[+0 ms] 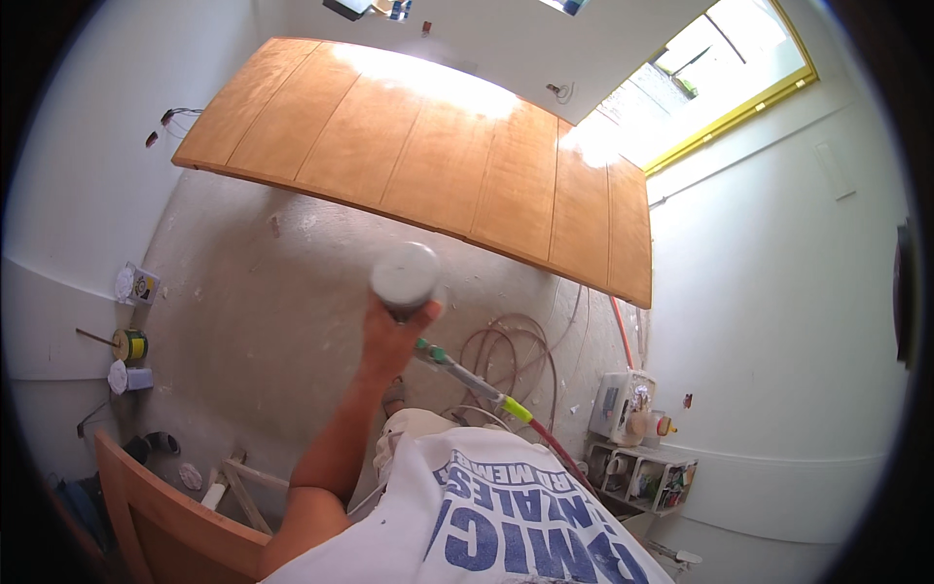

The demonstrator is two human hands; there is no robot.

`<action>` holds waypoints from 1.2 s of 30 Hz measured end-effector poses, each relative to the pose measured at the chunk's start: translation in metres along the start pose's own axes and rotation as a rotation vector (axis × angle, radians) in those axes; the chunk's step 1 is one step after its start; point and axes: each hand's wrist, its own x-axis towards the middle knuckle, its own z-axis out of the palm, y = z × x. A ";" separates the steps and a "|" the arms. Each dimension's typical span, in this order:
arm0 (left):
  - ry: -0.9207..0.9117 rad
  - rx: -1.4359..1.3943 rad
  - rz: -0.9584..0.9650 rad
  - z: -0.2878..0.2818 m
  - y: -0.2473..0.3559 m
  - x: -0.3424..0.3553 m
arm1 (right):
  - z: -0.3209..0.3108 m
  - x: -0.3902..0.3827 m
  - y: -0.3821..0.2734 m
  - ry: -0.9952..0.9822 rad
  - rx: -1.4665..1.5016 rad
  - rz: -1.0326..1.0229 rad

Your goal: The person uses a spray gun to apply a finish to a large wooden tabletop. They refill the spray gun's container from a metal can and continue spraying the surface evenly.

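My left hand (pixel 391 334) is closed around the handle of a spray gun whose round, whitish cup (pixel 406 275) points up toward me. The cup hides most of the gun's body, and the image is slightly blurred there. From under the hand, an air hose (pixel 467 378) with green and yellow-green fittings runs down to the right past my shirt. Just beyond the gun lies the near edge of a long orange-brown wooden door panel (pixel 428 165) with grooves across it. A gap separates gun and panel in this view. My right hand is out of view.
Coils of hose (pixel 506 360) lie on the dusty floor (pixel 243 292). Along the left wall stand several cans (pixel 130 344). A small shelf unit (pixel 642 479) with a white container (pixel 613 404) is at right. A brown wooden piece (pixel 146 506) leans at lower left. A yellow-framed opening (pixel 739 102) lets in light.
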 end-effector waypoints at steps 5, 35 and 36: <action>0.078 0.037 0.060 -0.033 0.004 0.006 | 0.028 -0.005 0.042 -0.001 0.129 0.035; 0.079 0.316 -0.061 0.398 -0.132 -0.128 | -0.051 0.369 0.231 0.062 0.576 -0.293; 0.093 0.335 -0.051 0.410 -0.136 -0.135 | -0.084 0.361 0.223 -0.033 0.538 -0.330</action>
